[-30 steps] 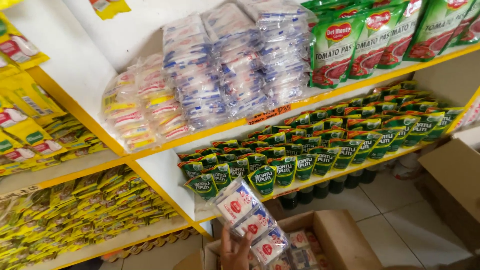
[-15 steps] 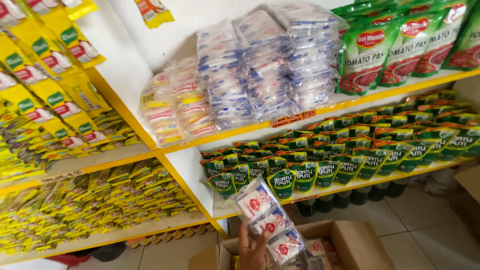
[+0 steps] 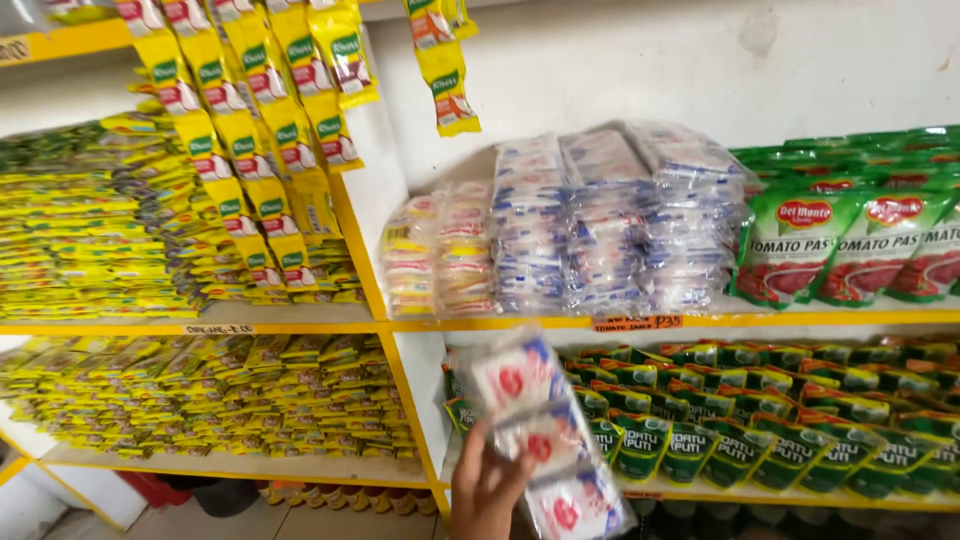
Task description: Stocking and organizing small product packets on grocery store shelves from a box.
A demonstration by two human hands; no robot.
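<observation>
Light is bright and even on the white wall (image 3: 640, 70) at upper centre, no hard shadows. The strip of sachets (image 3: 535, 440) in my hand (image 3: 487, 490) at lower centre is smeared by motion blur. Soft glare sits on the clear packets (image 3: 610, 220); the frame's edges look slightly soft.

One hand (image 3: 487, 492), three red-and-white sachets (image 3: 537, 436), three red-and-green tomato pouches (image 3: 850, 245).

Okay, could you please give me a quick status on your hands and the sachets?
One hand up, gripping strip of white sachets. Other hand out of view. Blue-white packs stacked on upper shelf; path open.
</observation>
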